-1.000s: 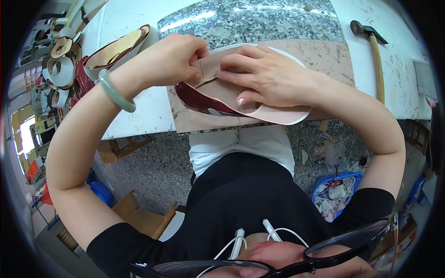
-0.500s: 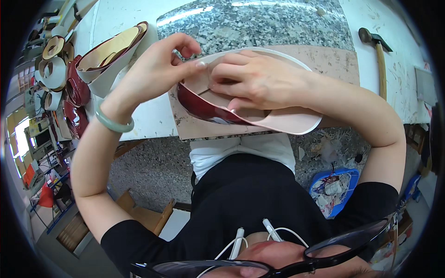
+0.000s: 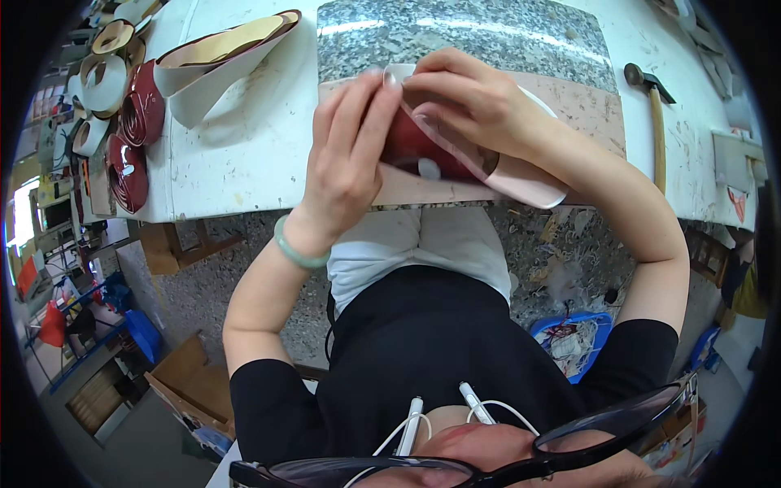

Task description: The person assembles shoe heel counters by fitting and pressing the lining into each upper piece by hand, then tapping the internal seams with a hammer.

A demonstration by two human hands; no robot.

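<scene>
A glossy dark red shoe upper [image 3: 439,150] with pale pink lining stands on edge, bent into a loop, over a worn pinkish board [image 3: 590,102]. My left hand [image 3: 346,146] grips its left end, thumb and fingertips pressed together at the rim. My right hand [image 3: 480,102] reaches in from the right, fingers bent and closed on the pale far edge close to my left fingertips. The pale right end [image 3: 533,183] of the upper sticks out below my right wrist. My fingers hide part of the far edge.
A grey speckled stone slab [image 3: 472,37] lies beyond the board. A hammer [image 3: 653,122] rests at the right. Left stand a nested stack of pale-lined pieces [image 3: 215,77] and red rolled pieces [image 3: 128,171]. A blue scrap basket [image 3: 604,329] is on the floor.
My left hand has come right and down, from a loose hold to a closed grip on the upper's left end. The upper is turned and drawn narrower; my right hand has moved up slightly.
</scene>
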